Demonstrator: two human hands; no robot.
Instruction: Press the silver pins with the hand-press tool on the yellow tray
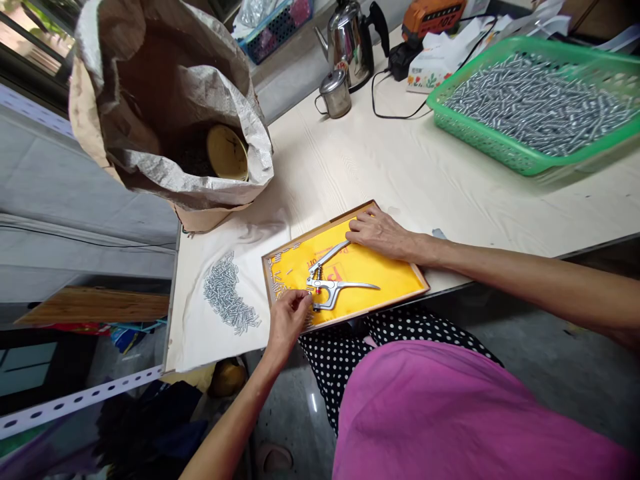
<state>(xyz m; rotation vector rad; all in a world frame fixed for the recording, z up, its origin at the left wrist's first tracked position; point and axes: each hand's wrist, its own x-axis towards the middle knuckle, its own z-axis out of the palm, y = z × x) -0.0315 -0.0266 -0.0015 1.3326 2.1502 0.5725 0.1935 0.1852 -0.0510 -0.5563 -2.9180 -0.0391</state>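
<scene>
A shallow tray (400,283) with a yellow lining lies at the table's front edge. In it are silver snap-fastener pliers (333,285) with spread handles and a small red part near the jaws. My right hand (380,233) is closed at the end of the upper handle, over the tray's far edge. My left hand (289,321) pinches with thumb and forefinger beside the jaws; whatever small piece it holds is hidden. Small metal pins (277,277) line the tray's left side. A heap of similar pins (227,293) lies on a white cloth (193,340) to the left.
A green basket (490,143) full of metal pieces stands at the right. At the back are a steel kettle (347,43), a lidded metal cup (335,95) and an orange battery pack (433,19) near a black cord. A large open sack (215,207) with a yellow bowl (227,152) inside stands at the left.
</scene>
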